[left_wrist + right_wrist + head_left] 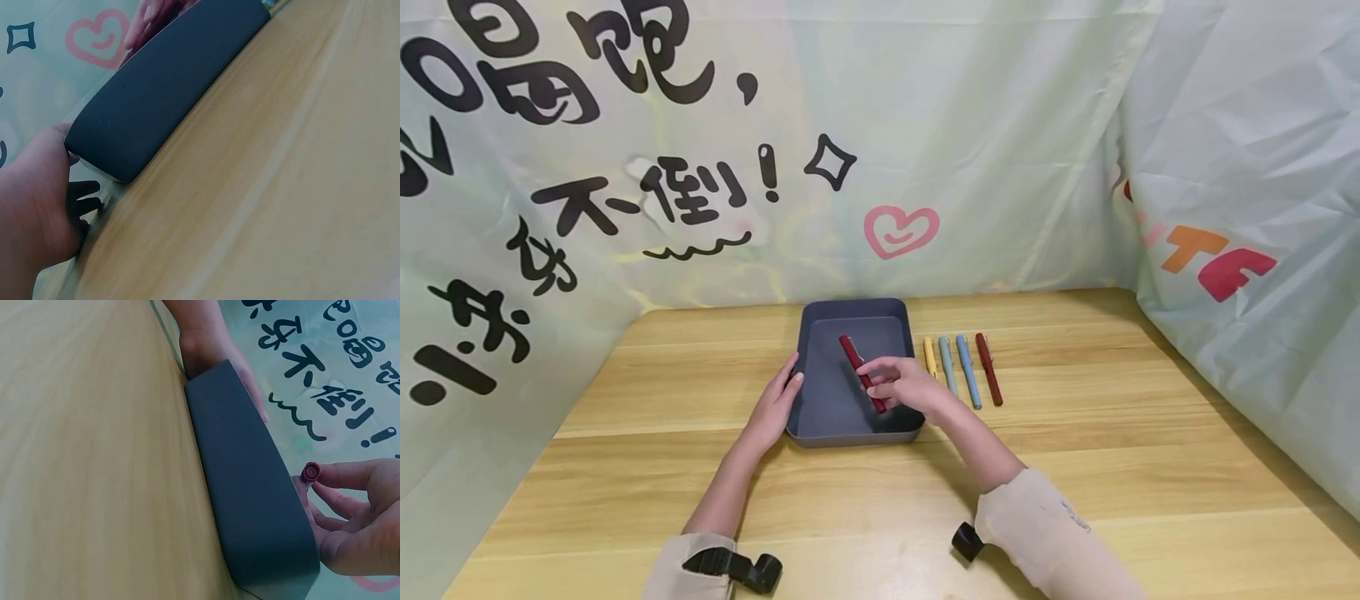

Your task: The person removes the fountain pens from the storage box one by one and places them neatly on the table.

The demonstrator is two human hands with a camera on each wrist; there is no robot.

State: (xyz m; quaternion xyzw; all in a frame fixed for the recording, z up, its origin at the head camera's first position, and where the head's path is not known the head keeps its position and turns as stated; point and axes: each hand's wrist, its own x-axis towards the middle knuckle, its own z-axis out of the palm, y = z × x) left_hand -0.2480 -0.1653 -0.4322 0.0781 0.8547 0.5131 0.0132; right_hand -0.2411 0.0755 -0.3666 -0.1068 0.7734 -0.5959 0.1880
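My right hand (904, 387) pinches a dark red pen (852, 351) between thumb and fingers, over the inside of a dark grey tray (831, 400). The pen slants, its clip end pointing away; whether it touches the tray floor I cannot tell. In the right wrist view, the round end of the pen (311, 472) shows above the tray's side wall (244, 487). Against the tray's left side rests my left hand (772, 408), fingers fairly straight along the wall and thumb at the rim. The left wrist view shows this hand (40, 200) beside the tray's near corner.
Right of the tray, a yellow pen (930, 357), a pale green pen (947, 364), a blue pen (968, 371) and another dark red pen (988, 369) lie side by side on the wooden table (865, 508). Printed cloth (1000, 150) hangs behind and at both sides.
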